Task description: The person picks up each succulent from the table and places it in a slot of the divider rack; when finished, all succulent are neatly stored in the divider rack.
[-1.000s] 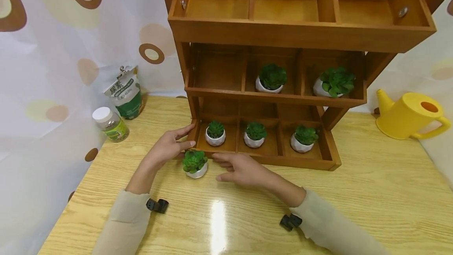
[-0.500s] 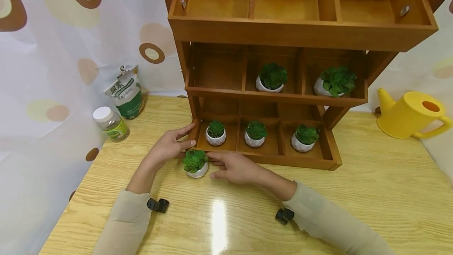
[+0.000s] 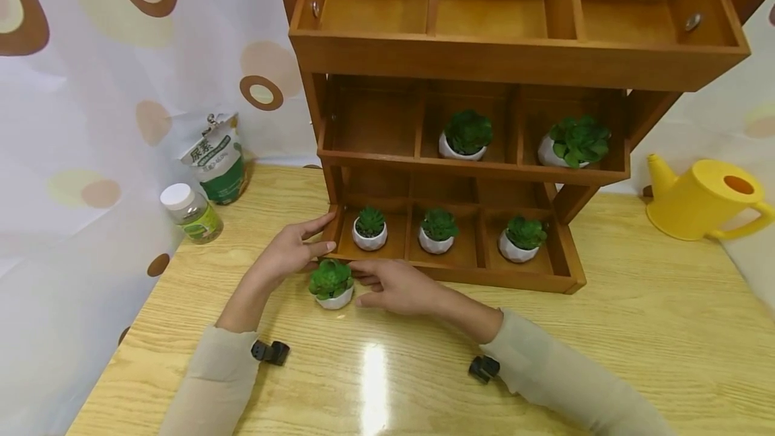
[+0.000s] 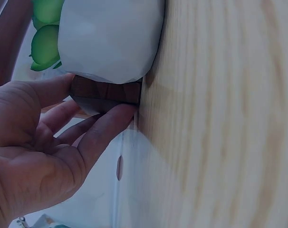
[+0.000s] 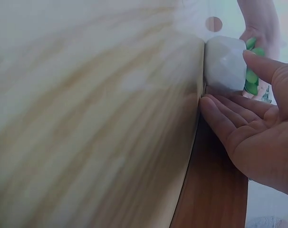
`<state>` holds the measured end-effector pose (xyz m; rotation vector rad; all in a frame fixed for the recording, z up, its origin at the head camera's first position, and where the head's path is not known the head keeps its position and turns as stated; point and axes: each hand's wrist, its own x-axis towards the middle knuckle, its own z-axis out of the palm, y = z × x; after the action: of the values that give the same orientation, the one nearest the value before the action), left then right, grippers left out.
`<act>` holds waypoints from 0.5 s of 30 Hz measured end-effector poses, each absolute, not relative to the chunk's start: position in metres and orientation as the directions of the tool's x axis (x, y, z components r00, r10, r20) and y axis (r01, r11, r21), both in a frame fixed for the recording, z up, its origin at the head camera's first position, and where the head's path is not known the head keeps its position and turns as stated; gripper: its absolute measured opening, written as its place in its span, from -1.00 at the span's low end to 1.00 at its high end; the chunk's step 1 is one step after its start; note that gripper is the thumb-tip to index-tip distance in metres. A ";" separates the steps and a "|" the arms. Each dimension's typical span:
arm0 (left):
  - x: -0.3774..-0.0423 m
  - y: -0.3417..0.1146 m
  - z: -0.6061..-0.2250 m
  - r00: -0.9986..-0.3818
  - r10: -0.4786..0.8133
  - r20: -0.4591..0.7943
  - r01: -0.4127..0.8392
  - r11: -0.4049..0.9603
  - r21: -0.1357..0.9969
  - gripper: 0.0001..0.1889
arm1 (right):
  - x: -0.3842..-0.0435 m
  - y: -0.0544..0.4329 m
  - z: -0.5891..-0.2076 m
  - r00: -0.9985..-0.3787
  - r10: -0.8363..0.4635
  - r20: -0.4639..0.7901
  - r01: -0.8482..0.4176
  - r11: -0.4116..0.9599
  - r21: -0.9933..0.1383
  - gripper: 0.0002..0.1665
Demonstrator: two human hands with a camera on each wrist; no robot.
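A potted succulent (image 3: 331,281) in a white faceted pot stands on the table before the left front corner of the wooden plant shelf (image 3: 514,276). My left hand (image 3: 284,251) grips that shelf's left end; in the left wrist view its thumb and fingers lie around the dark wooden end (image 4: 106,90). From the right, my right hand (image 3: 399,286) reaches to the same plant, its fingers extended between pot and shelf front. The right wrist view shows the fingertips right at the white pot (image 5: 225,64) and the thumb near its rim.
Three small potted plants (image 3: 436,241) sit in the bottom tier, two larger ones (image 3: 465,140) in the middle tier. A yellow watering can (image 3: 696,200) stands at right. At left are a white-capped jar (image 3: 196,221) and a clipped green-and-white bag (image 3: 220,167).
My right hand has moved left to the potted succulent. The plant has shifted slightly left and toward the front in the last half second. My left hand has stayed on the shelf end.
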<state>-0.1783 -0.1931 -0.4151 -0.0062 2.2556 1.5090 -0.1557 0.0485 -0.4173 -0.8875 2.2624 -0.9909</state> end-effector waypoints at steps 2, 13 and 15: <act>-0.178 -0.193 -0.415 -0.911 0.229 -0.344 -0.231 0.407 0.883 -0.34 | -0.156 0.045 -0.417 -0.649 -0.740 -0.177 -0.381 0.518 -0.766 -0.23; -0.177 -0.193 -0.413 -0.915 0.232 -0.330 -0.215 0.414 0.885 -0.34 | -0.155 0.032 -0.417 -0.667 -0.718 -0.200 -0.373 0.554 -0.744 -0.16; -0.176 -0.193 -0.413 -0.915 0.235 -0.327 -0.210 0.414 0.886 -0.34 | -0.156 0.030 -0.417 -0.664 -0.722 -0.197 -0.397 0.563 -0.725 -0.14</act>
<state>-0.1765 -0.1930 -0.4130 0.0221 2.2724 1.5086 -0.1556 0.0298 -0.4171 -0.8991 2.3198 -0.9058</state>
